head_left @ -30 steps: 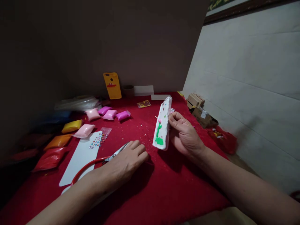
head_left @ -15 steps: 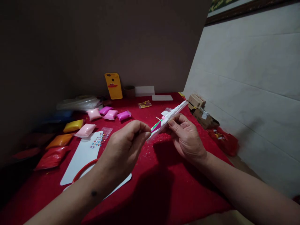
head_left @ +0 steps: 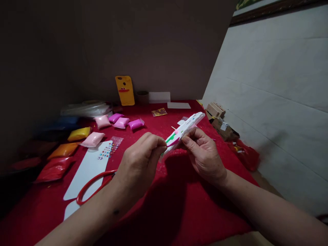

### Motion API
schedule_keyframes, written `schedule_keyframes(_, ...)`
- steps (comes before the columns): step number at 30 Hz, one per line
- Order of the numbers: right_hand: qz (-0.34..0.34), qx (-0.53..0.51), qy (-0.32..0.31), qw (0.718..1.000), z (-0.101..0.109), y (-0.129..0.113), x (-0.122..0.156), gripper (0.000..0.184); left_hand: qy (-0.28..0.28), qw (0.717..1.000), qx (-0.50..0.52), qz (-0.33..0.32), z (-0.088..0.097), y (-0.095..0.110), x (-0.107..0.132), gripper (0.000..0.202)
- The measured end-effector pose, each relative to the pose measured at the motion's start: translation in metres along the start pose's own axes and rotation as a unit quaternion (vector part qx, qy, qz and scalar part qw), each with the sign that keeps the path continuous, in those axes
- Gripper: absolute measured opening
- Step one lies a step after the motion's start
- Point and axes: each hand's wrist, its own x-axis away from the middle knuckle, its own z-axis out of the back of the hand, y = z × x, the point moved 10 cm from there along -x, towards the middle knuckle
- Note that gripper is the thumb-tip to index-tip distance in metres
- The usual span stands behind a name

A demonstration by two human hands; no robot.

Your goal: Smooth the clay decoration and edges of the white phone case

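We hold white decorated case [head_left: 185, 130] tilted above red cloth [head_left: 200, 212], between both hands. Our right hand [head_left: 205, 155] grasps its side edge; our left hand [head_left: 140, 157] has fingertips bunched at near end, pinching or only pressing, we cannot tell. Case likely light, shell fairly stiff; white coating, green piece [head_left: 171, 138] and magenta piece [head_left: 174, 141] probably soft, easily dented. Best grip: outer edges, clear of decoration.

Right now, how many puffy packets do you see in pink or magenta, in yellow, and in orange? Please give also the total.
Pink or magenta packets: 5
Yellow packet: 1
Orange packet: 1
Total: 7
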Motion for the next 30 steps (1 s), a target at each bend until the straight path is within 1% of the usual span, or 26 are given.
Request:
schedule_keyframes(4, -0.004, 0.029, -0.018, 0.999, -0.003, 0.0, 0.001, 0.008, -0.013, 0.999, -0.029, -0.03, 0.001, 0.006, 0.0, 0.016)
schedule_keyframes(10, -0.007, 0.06, -0.032, 0.998, -0.005, -0.001, 0.003, 0.009, -0.021, 0.997, -0.051, -0.05, 0.001, 0.01, 0.0, 0.017)
schedule_keyframes(16, 0.014, 0.101, -0.042, 0.994, -0.008, -0.006, 0.004, 0.011, -0.041, 0.997, -0.057, -0.02, -0.001, 0.002, 0.001, 0.015)
schedule_keyframes(24, 0.035, 0.136, -0.053, 0.989, -0.011, -0.015, 0.003, 0.011, -0.06, 0.997, -0.044, -0.002, 0.002, 0.004, -0.001, 0.016)
schedule_keyframes(27, 0.026, 0.126, -0.059, 0.99, -0.012, -0.012, 0.003, 0.011, -0.064, 0.997, -0.033, 0.003, 0.004, 0.004, -0.002, 0.016)
schedule_keyframes(30, 0.005, 0.092, -0.056, 0.994, -0.011, -0.007, 0.003, 0.01, -0.067, 0.998, -0.008, 0.005, 0.007, 0.005, -0.001, 0.016)
